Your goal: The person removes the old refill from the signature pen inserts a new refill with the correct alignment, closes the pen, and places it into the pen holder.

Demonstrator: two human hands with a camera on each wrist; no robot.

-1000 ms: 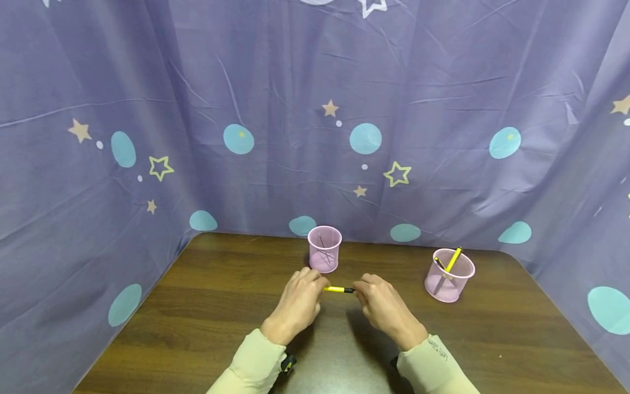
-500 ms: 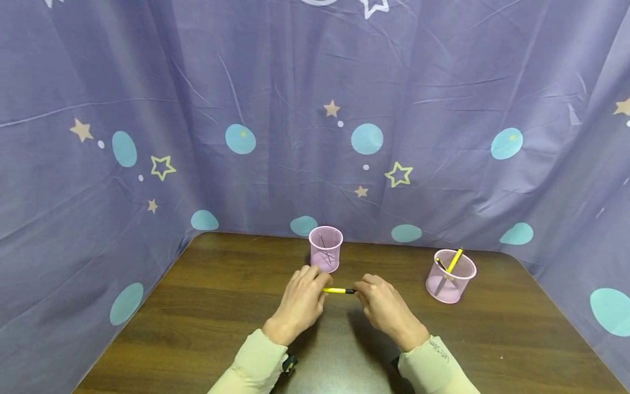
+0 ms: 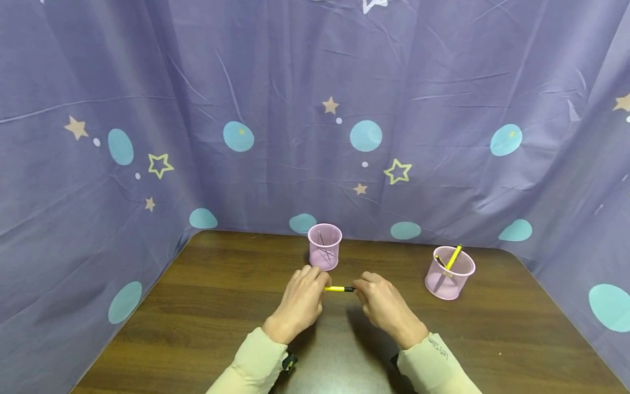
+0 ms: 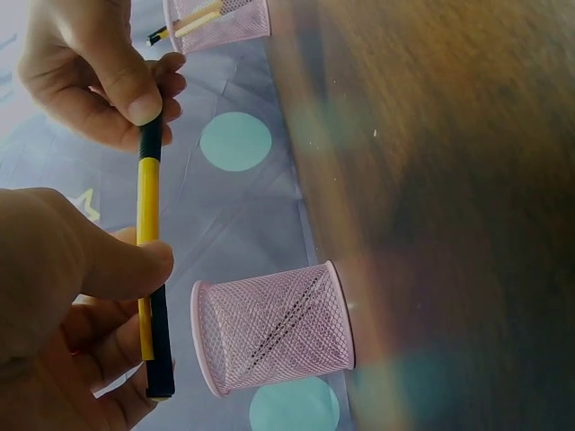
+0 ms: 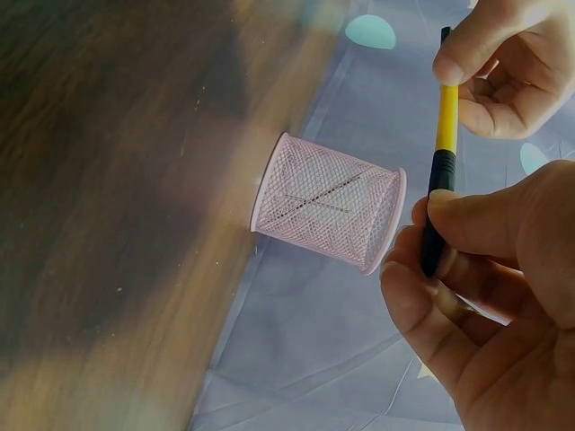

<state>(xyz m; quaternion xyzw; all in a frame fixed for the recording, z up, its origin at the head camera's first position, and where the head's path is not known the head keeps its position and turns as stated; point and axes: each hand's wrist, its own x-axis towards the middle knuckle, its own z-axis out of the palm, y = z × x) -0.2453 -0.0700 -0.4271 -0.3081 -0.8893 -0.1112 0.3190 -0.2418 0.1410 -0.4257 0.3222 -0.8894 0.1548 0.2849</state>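
A yellow and black pen lies level between my two hands, above the table. My left hand pinches its yellow-and-black clip end; in the left wrist view the thumb presses along the barrel. My right hand grips the black tip end, thumb and fingers round it in the right wrist view, so the point is partly hidden. Just beyond my left hand stands a pink mesh pen holder with thin dark sticks, perhaps refills, inside; the same pen holder shows in the right wrist view.
A second pink mesh pen holder, holding yellow and black pens, stands to the right. Both are on a brown wooden table. A purple curtain with stars and dots hangs behind and at the sides.
Both hands stay almost in place on the pen. Only a slight shift of the head view is seen; the pen holders have not moved.
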